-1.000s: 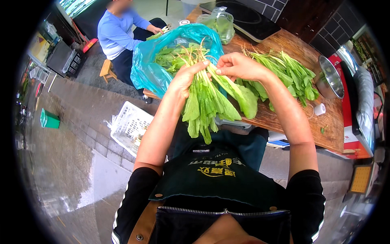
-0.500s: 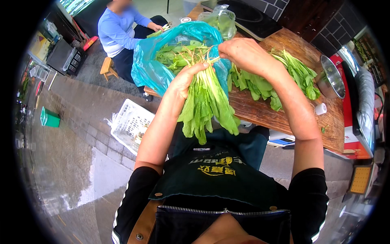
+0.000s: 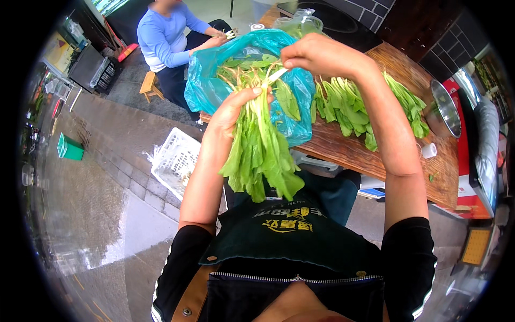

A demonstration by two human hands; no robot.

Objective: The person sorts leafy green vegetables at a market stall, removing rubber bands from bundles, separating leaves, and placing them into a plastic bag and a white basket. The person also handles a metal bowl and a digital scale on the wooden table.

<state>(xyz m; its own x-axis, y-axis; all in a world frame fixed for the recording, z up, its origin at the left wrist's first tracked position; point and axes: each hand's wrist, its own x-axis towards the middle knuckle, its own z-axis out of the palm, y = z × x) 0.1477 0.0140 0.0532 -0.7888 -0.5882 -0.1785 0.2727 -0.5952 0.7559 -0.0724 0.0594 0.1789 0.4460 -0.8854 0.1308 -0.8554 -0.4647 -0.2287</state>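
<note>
In my left hand (image 3: 234, 110) a bunch of leafy greens (image 3: 261, 155) is gripped by its stems, leaves hanging down over my apron and roots pointing up. My right hand (image 3: 314, 55) is closed just above and to the right of the roots, its fingertips pinching a pale narrow strip (image 3: 277, 75) that reaches to the top of the bunch; whether it is a stem or a tie I cannot tell. Behind the bunch gapes a blue plastic bag (image 3: 300, 126) with more greens inside. A loose leaf (image 3: 288, 100) shows against it.
More greens (image 3: 348, 110) lie on the wooden table (image 3: 386, 161), beside a steel bowl (image 3: 443, 110) and a white roll (image 3: 429, 151). A white crate (image 3: 174, 161) stands on the floor at left. Beyond the bag a person (image 3: 166, 40) sits handling pale stems; a stool (image 3: 151, 86) is nearby.
My left hand and the bunch have shifted slightly down and left. The right hand has risen a little, and the pale strip now shows below its fingertips.
</note>
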